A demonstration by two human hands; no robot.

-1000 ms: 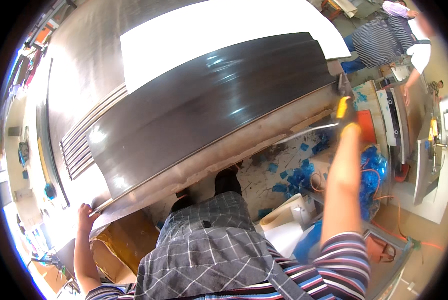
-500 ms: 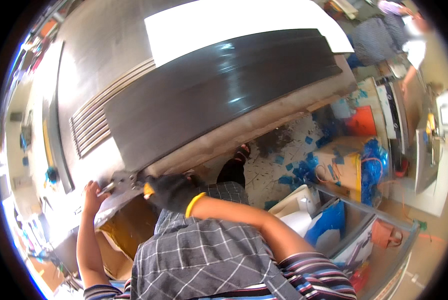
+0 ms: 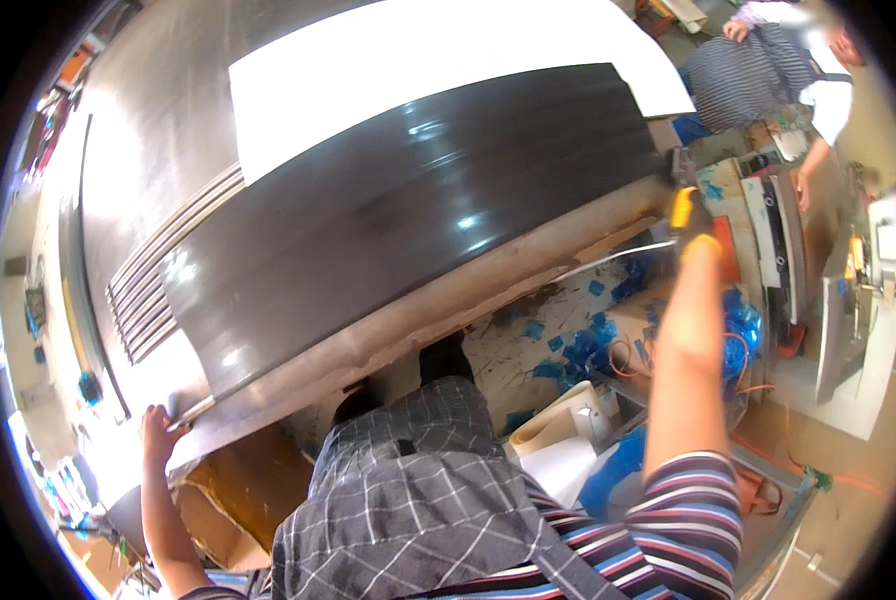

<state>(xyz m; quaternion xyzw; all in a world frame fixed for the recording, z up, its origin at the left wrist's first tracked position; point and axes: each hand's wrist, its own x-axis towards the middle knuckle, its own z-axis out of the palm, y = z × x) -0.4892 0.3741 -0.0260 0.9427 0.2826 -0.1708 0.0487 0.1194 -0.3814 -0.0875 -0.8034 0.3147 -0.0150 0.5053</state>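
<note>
While left hand [image 3: 158, 425] clamps its near-left corner, right hand [image 3: 690, 232] grips the far-right end of the glossy dark panel [image 3: 408, 215].

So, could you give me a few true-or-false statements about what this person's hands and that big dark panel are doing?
1. The left hand grips the near left corner of the dark glossy panel. True.
2. The right hand rests on the person's lap. False: that arm is stretched out to the panel's right end, the hand in a yellow-cuffed glove.
3. A white sheet lies beyond the dark panel. True.
4. The floor below is bare. False: blue scraps lie scattered there.
5. Nobody else is in view. False: a person in a striped shirt is at the upper right.
</note>
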